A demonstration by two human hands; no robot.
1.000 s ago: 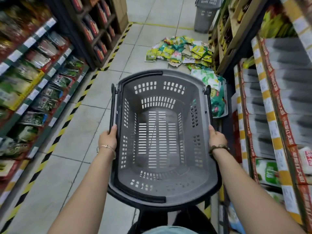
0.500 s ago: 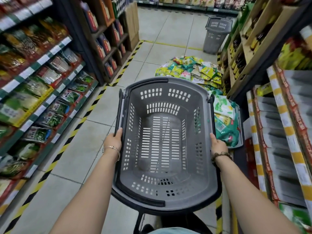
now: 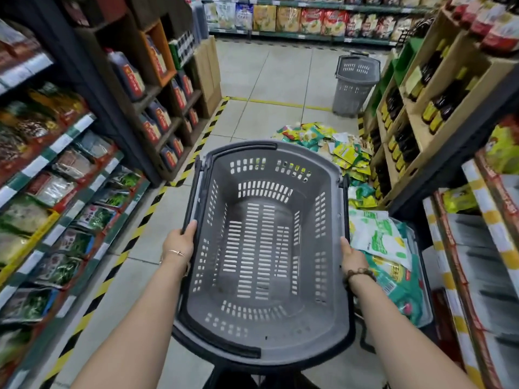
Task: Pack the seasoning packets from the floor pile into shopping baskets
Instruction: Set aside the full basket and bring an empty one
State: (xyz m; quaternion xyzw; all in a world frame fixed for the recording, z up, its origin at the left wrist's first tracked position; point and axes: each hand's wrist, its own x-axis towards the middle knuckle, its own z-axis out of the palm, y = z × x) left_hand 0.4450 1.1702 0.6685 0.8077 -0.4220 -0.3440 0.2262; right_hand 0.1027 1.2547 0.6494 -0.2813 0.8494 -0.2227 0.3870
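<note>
Seasoning packets: the loose pile of yellow and green seasoning packets [image 3: 323,141] lies on the pale tiled floor [image 3: 266,80] ahead of you, against the foot of the right-hand shelving, past the far rim of the basket you carry.
Carried basket: you hold a grey slotted plastic shopping basket [image 3: 309,327] level in front of you, its mouth up, with nothing inside and both black handles folded down along the rim.
Left hand: your left hand [image 3: 179,242] grips the basket's left rim, thumb lying on the top edge, fingers hidden beneath.
Right hand: your right hand [image 3: 351,256] grips the right rim in the same way; the two hands are well apart, one on each side.
Filled basket: a second grey basket [image 3: 425,310] sits low at your right, just beside the carried one, heaped with large green and white packets [image 3: 379,240].
Far basket: a tall grey wheeled basket [image 3: 354,88] stands upright on the floor beyond the pile.
Right shelving: wooden shelves of dark bottles [image 3: 407,136] rise above the pile.
Left shelving: racks of bagged goods [image 3: 56,192] line your left, edged at the floor by yellow-and-black striped tape [image 3: 140,220].
</note>
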